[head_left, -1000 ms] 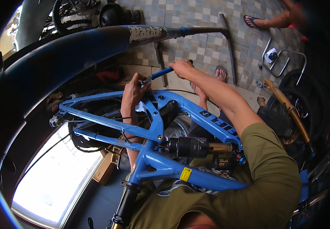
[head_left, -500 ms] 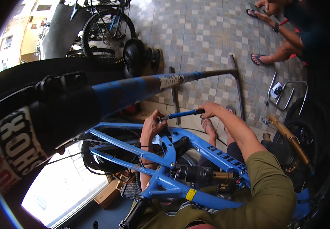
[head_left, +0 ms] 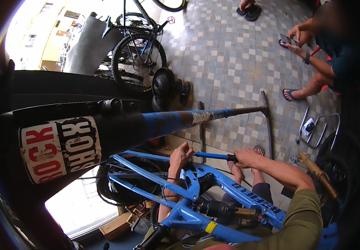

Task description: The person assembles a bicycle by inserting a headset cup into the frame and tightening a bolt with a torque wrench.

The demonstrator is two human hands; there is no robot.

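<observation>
A blue mountain bike frame [head_left: 225, 175] with a rear shock [head_left: 217, 208] lies across the view before me. My left hand [head_left: 181, 155] is closed around the head end of a long blue-shafted wrench [head_left: 213, 156], just beyond the frame's pivot area; its fingers hide the head and whatever it sits on. My right hand [head_left: 246, 158] grips the wrench's black handle end at the right. The shaft runs nearly level between both hands, tilted slightly toward me on the right.
A blue, rusty repair stand post [head_left: 171, 123] with a black clamp crosses above the frame; its metal foot [head_left: 267, 125] rests on tiles. A gold fork tube [head_left: 319, 175] stands right. Bikes [head_left: 138, 62] are at far left. Another person [head_left: 340, 58] sits at right holding a phone.
The wrench's handle end and my right hand have swung nearer to the bike frame, while my left hand keeps its hold at the head. The whole view has shifted, showing more floor.
</observation>
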